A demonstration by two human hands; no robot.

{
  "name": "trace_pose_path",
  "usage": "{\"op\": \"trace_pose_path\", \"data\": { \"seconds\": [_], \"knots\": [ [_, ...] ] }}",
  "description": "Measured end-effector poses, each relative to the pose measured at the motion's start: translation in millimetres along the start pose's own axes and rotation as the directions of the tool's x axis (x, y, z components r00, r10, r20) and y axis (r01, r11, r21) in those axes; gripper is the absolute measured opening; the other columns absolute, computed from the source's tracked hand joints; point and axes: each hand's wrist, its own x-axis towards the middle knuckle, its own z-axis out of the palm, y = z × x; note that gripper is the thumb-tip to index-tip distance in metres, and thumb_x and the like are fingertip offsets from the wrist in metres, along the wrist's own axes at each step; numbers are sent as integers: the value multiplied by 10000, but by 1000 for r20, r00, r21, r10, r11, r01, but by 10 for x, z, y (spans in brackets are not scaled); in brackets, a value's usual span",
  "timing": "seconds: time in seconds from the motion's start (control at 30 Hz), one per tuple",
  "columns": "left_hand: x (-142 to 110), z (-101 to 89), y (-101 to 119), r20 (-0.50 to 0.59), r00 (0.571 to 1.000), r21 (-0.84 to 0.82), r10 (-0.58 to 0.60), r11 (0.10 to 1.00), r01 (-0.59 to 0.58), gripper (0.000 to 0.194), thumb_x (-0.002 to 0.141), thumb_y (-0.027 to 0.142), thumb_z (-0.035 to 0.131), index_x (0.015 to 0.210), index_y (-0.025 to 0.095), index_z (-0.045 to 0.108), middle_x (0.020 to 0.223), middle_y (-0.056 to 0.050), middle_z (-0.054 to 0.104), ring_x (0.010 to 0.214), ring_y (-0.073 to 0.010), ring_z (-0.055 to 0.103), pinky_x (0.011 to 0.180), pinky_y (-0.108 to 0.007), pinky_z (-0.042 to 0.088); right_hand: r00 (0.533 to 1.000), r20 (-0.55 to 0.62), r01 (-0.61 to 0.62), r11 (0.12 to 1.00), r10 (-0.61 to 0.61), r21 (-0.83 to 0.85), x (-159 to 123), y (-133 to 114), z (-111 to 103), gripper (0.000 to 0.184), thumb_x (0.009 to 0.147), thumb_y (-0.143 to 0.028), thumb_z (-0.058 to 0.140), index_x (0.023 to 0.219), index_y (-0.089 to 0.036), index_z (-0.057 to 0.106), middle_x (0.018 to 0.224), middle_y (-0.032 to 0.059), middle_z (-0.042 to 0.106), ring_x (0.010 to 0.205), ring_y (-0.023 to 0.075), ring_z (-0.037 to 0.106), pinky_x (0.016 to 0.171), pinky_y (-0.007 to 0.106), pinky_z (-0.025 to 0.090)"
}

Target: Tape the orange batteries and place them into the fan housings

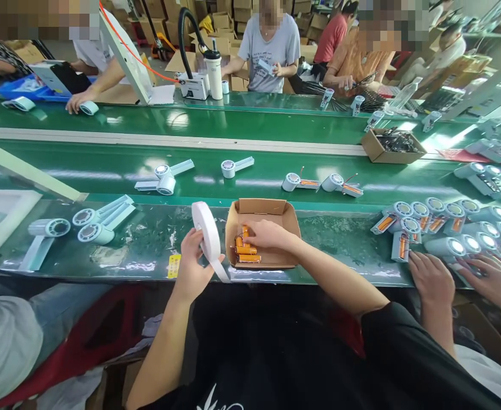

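Note:
My left hand (pixel 193 263) is closed around a roll of white tape (pixel 210 230), held upright at the bench's front edge. A loose end of the tape hangs down past my fingers. My right hand (pixel 270 234) reaches into an open cardboard box (pixel 263 206). Its fingers are bent together at an orange battery (pixel 245 230); the fingertips are partly hidden. Several more orange batteries (pixel 249 259) lie on the left side of the box, below my fingers.
Pale-blue fan housings (pixel 97 232) lie left of me, with others (pixel 228 168) on the green conveyor (pixel 208 185). At right, a co-worker's hands (pixel 434 279) are beside many housings holding batteries (pixel 399 245). Across the belt sit people, a white tumbler (pixel 214 74) and a parts box (pixel 387 151).

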Motion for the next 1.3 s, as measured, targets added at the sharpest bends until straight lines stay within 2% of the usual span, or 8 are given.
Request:
{"op": "trace_pose_path", "data": {
  "seconds": [0.23,0.4,0.57,0.67,0.77,0.87,1.13,1.3],
  "knots": [
    [-27,24,9,83,995,13,59,998,-61,557,888,333,754,1402,292,544,1477,-141,561,1553,-370,413,1004,-471,657,991,-77,119,973,-105,196,28,89,68,280,882,-275,777,1143,-252,677,1040,25,807,984,234,758,837,311,558],
    [-16,-36,36,85,967,231,239,939,-253,543,867,206,742,1373,306,571,1397,-113,640,1483,-391,479,1144,-609,543,912,-396,356,690,-108,630,-142,266,61,344,940,-290,667,1281,-244,651,1111,43,758,1017,198,748,977,382,603],
    [36,-35,104,111,927,315,359,872,-375,602,850,89,681,1402,300,564,1379,-114,664,1447,-392,489,1138,-625,534,886,-458,374,688,-68,622,-283,359,-77,577,852,-331,777,1413,-279,651,1121,46,707,1005,201,708,975,413,616],
    [60,-11,147,132,910,333,393,847,-414,566,884,88,655,1410,273,554,1389,-125,663,1434,-375,489,1120,-584,554,921,-390,330,491,20,806,-380,370,-218,820,724,-363,909,1476,-274,593,1041,23,736,893,190,722,865,382,637],
    [62,14,199,160,898,349,410,828,-440,544,897,81,639,1405,257,558,1383,-132,669,1434,-372,476,1120,-570,550,941,-335,317,207,57,926,-529,325,-321,603,801,-458,874,1331,-248,676,1116,73,786,930,210,752,850,367,634],
    [59,36,254,176,885,365,431,806,-466,571,886,45,620,1417,247,560,1379,-133,677,1438,-377,455,1131,-576,535,964,-266,266,89,-8,960,-695,241,-359,501,837,-482,852,1258,-245,719,1214,102,791,984,227,771,860,358,636],
    [87,38,349,197,826,468,528,690,-552,719,806,-70,546,1457,230,608,1333,-100,733,1454,-385,423,1148,-576,512,908,-419,348,532,15,772,-930,125,-367,484,824,-394,866,1276,-248,770,1226,77,808,1120,269,754,1023,441,599],
    [84,55,439,196,786,528,586,612,-588,673,833,-82,542,1406,243,683,1277,-68,770,1490,-376,360,1099,-486,559,868,-490,301,707,74,640,-923,119,-315,635,713,-393,949,1312,-268,779,1067,32,838,896,247,785,914,417,657]
  ]
}}
